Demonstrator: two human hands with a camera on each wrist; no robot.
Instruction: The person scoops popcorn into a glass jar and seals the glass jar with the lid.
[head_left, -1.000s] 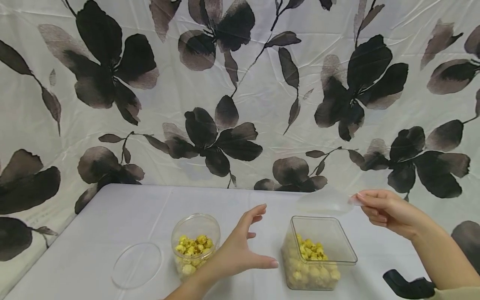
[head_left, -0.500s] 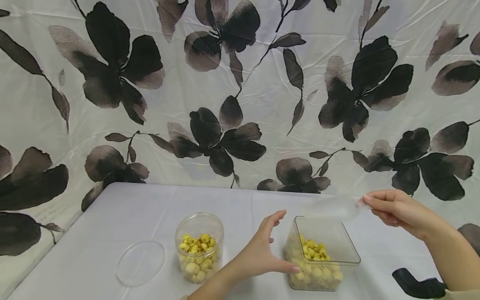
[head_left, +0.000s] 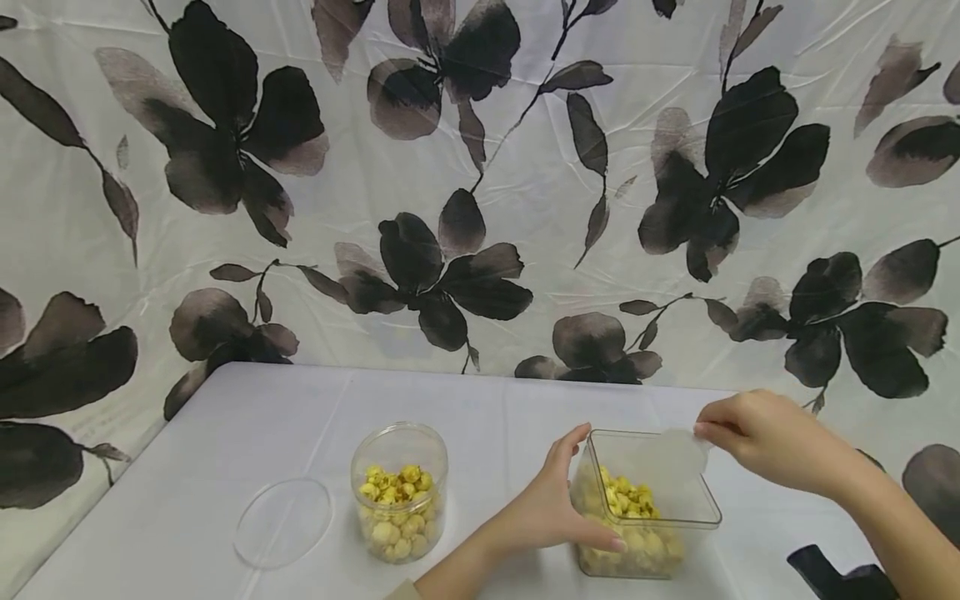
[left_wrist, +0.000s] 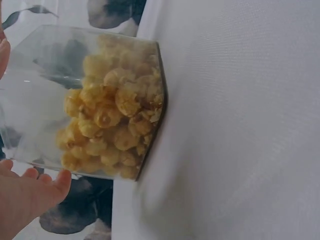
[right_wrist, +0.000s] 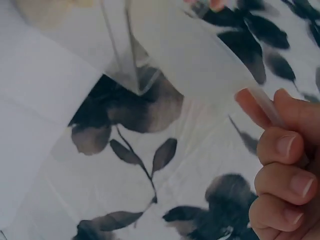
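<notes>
A clear square container (head_left: 652,554), part full of yellow popcorn (head_left: 628,497), stands lidless on the table. My left hand (head_left: 551,508) spans its left side, thumb along the front wall and fingers by the far corner. In the left wrist view, fingertips (left_wrist: 62,182) sit right at the container's wall. My right hand (head_left: 780,442) pinches the handle of a translucent white scoop (right_wrist: 200,55) between thumb and fingers. The scoop's blade dips over the container's far right rim, above the popcorn.
Left of the square container stands a clear round jar (head_left: 401,500), also with popcorn inside. Farther left, a clear round lid (head_left: 283,523) lies flat on the white-covered table (head_left: 187,467). A black object (head_left: 847,575) lies at the lower right. A floral curtain (head_left: 570,192) hangs behind.
My left hand has moved right, up to the square container. The right hand has tilted the scoop downward and brought it over the container's opening.
</notes>
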